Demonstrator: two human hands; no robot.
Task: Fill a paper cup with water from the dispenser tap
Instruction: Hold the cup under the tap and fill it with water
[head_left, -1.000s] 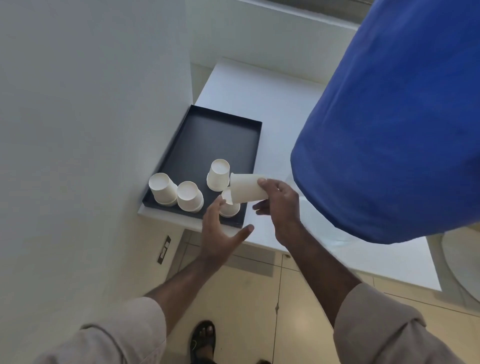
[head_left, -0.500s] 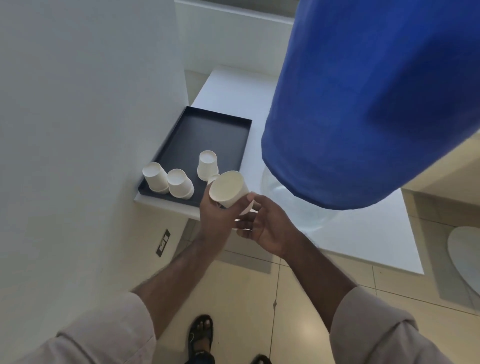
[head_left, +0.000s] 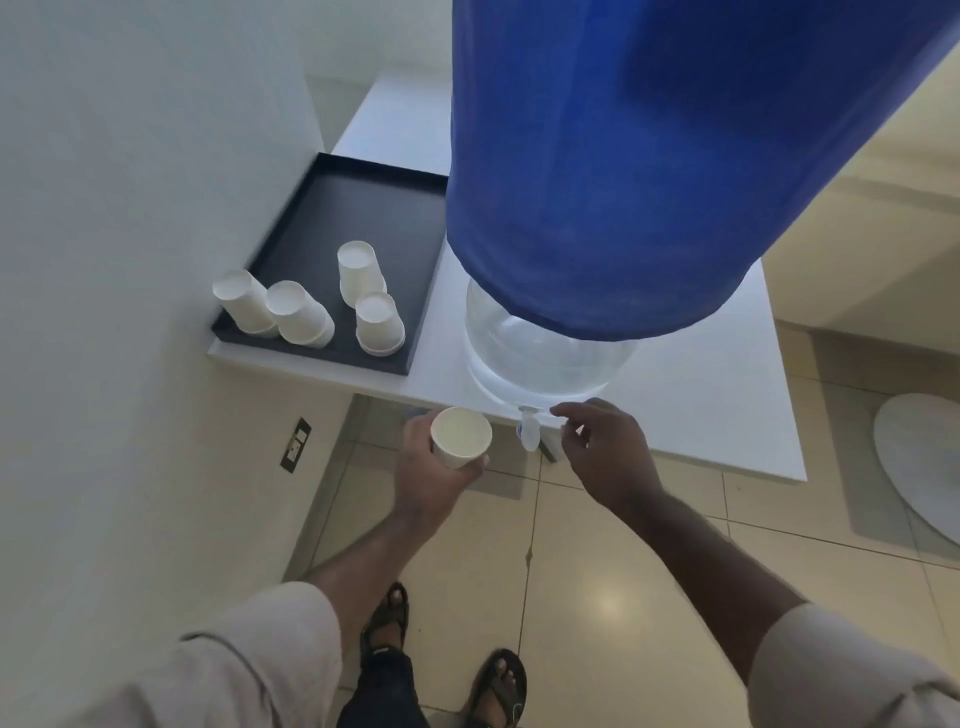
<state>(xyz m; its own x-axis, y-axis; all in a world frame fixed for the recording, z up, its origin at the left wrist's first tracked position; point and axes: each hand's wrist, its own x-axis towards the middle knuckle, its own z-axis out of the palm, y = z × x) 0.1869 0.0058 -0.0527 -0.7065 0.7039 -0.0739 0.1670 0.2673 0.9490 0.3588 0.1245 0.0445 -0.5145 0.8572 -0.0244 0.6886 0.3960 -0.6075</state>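
Observation:
My left hand (head_left: 428, 470) holds a white paper cup (head_left: 461, 435) upright, mouth up and empty, just left of the small white tap (head_left: 528, 430) that sticks out over the table's front edge. The tap belongs to a clear water jar (head_left: 540, 353) under a big blue cloth cover (head_left: 597, 166). My right hand (head_left: 605, 454) hovers just right of the tap with fingers apart, fingertips close to the tap but apart from it.
A black tray (head_left: 358, 208) on the white table (head_left: 701, 410) carries several upturned paper cups (head_left: 298, 313). A white wall (head_left: 130, 260) rises on the left with a socket (head_left: 295, 445) low down. Tiled floor and my sandalled feet (head_left: 496, 686) lie below.
The cup passed from my right hand to my left and now stands mouth up beside the tap. My right hand let go and moved right of the tap. My view shifted right.

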